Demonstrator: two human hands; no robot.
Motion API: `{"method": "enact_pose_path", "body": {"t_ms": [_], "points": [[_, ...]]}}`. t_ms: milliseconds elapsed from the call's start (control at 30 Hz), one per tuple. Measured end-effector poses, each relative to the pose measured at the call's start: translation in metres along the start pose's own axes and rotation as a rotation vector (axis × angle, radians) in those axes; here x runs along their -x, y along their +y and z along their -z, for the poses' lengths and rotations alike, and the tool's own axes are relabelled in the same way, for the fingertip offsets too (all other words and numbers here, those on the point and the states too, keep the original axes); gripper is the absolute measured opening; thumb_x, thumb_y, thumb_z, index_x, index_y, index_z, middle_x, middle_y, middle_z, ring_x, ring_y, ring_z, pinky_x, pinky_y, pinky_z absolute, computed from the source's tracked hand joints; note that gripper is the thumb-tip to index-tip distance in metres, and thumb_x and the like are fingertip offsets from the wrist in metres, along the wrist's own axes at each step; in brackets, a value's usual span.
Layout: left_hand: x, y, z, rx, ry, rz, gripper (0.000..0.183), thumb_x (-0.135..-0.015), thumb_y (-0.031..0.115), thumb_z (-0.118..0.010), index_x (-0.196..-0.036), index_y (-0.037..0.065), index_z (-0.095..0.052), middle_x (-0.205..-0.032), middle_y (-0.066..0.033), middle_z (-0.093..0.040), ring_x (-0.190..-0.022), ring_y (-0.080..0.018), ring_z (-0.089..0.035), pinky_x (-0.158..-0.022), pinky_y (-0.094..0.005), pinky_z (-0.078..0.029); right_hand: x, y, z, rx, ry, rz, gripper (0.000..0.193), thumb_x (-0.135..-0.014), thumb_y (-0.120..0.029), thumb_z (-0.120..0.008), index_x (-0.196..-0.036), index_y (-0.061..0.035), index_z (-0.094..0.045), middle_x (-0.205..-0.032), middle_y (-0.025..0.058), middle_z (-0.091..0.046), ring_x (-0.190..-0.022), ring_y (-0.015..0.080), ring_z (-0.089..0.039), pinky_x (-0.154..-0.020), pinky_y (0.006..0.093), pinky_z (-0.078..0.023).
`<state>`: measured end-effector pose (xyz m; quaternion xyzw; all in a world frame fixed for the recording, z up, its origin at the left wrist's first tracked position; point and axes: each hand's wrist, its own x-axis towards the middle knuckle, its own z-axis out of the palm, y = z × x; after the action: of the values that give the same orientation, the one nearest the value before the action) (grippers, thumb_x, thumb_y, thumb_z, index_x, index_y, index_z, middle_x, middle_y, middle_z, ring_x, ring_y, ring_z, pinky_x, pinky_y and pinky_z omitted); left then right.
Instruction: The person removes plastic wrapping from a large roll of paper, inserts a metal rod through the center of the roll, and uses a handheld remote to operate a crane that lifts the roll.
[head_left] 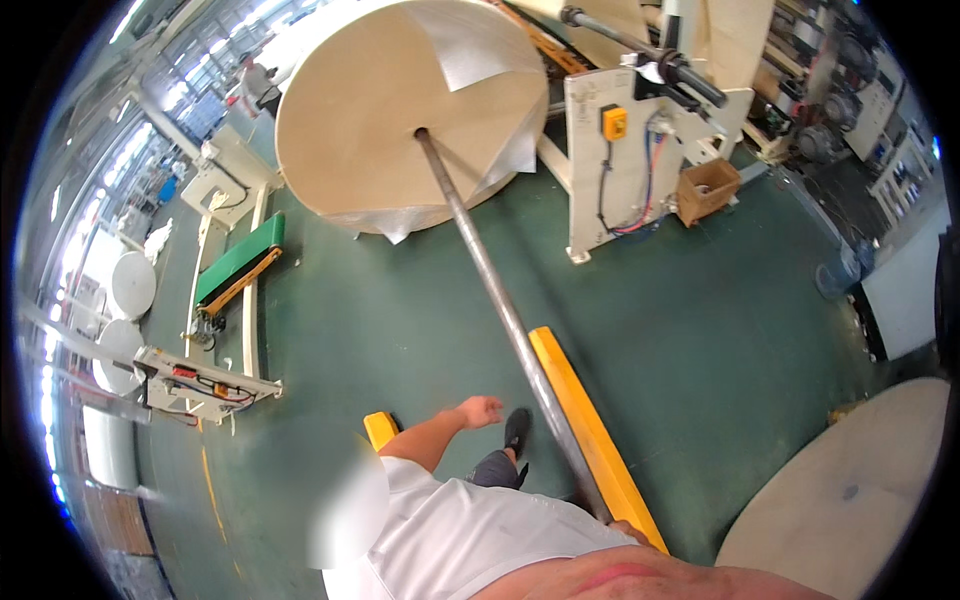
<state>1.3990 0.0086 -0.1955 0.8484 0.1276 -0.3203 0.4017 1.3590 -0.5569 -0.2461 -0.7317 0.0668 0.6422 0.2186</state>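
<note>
One long metal bar [503,303] runs across the view from between eleven and twelve o'clock down to five o'clock. Its far end enters the dark centre hole of one huge tan roll [385,110], which stands between eleven and twelve.

Of the two hands, the left hand [480,412] is out at six o'clock, fingers loosely curled and partly open, holding nothing that shows; it is apart from the bar. The right hand [632,533], at five o'clock, lies at the bar's near end; it is mostly hidden, so I cannot tell how tightly it is closed. One dark shoe [517,430] shows just beside the left hand.

Two yellow beams lie low: one long yellow beam [600,440] beside the bar toward five, one short yellow end [380,430] at seven. A second big roll [845,490] sits at four. At two o'clock there is one cardboard box [708,192]; at one, one yellow switch box [613,124]; at nine, one green panel [243,260] and, farther out, two pale rolls [132,286]. One other person [260,88] stands between ten and eleven.
</note>
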Motion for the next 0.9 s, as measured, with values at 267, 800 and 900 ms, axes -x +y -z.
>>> {"method": "enact_pose_path", "body": {"t_ms": [267,800,900], "points": [[0.180,-0.299,0.122,0.056,0.298,0.752,0.047,-0.089,0.044,-0.075,-0.124,0.013,-0.074,-0.129,-0.0108,-0.071,-0.123,-0.0295,-0.065,-0.106,-0.0416,-0.051,-0.081,-0.271,0.035,0.095,0.089,-0.045,0.045,-0.061,-0.012,-0.081,-0.104,0.0016,-0.078,-0.103,0.0198,-0.074,-0.097,0.0338,-0.069,-0.088,0.0467,-0.054],[0.087,-0.490,0.462,0.571,0.801,0.721,0.037,-0.091,0.025,-0.075,-0.117,0.000,-0.070,-0.104,-0.0149,-0.077,-0.092,-0.0257,-0.073,-0.082,-0.0372,-0.058,-0.247,-0.770,0.119,0.004,0.038,-0.114,0.024,-0.068,-0.013,-0.075,-0.087,0.0020,-0.077,-0.100,0.0199,-0.075,-0.090,0.0365,-0.073,-0.086,0.0470,-0.057],[0.030,-0.497,0.534,0.882,0.773,0.798,0.031,-0.095,0.018,-0.072,-0.116,-0.004,-0.068,-0.098,-0.0104,-0.075,-0.076,-0.0153,-0.067,-0.067,-0.0312,-0.055,-0.274,-0.870,0.147,0.389,0.165,-0.018,0.028,-0.067,-0.018,-0.080,-0.090,-0.0029,-0.081,-0.101,0.0156,-0.078,-0.095,0.0314,-0.073,-0.085,0.0420,-0.056]]}}
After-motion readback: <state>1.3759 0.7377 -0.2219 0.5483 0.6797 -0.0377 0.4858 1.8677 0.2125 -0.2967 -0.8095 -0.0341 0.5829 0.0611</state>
